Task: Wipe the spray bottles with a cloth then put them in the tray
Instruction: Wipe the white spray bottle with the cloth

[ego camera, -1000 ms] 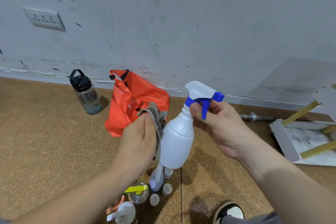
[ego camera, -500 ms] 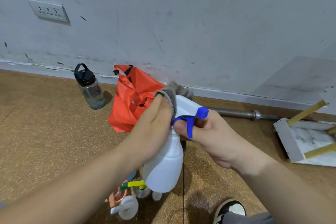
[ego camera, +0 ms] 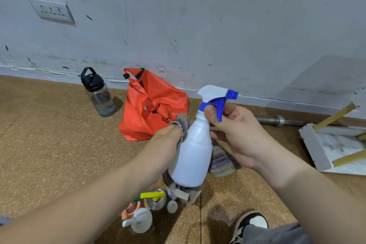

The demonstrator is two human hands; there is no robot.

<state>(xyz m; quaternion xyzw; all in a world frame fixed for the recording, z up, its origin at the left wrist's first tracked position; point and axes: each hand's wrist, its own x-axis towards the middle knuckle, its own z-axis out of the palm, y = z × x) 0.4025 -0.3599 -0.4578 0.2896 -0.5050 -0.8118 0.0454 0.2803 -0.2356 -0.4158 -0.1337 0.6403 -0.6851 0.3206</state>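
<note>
Head view: grips white spray bottle (ego camera: pixel 191 156) at neck with right hand (ego camera: pixel 235 134), thumb curled beneath blue trigger (ego camera: pixel 220 110), long axis near upright, nozzle pointing right. Clamps grey cloth (ego camera: pixel 183 124) against bottle's left flank with left hand (ego camera: pixel 164 144), loose ends dangling under base. Smooth hard plastic, rounded shoulder; cloth soft, nubbly. Tray (ego camera: pixel 311 144) on floor (ego camera: pixel 49 144) well off to right, nearer right hand, white, flat-walled. Wiping likely unfinished; small bottles (ego camera: pixel 156 200) clustered below

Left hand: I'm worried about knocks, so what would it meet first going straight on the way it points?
The white spray bottle: the left hand presses the cloth against its side. Past that, probably the right hand, though depth is unclear.
</note>
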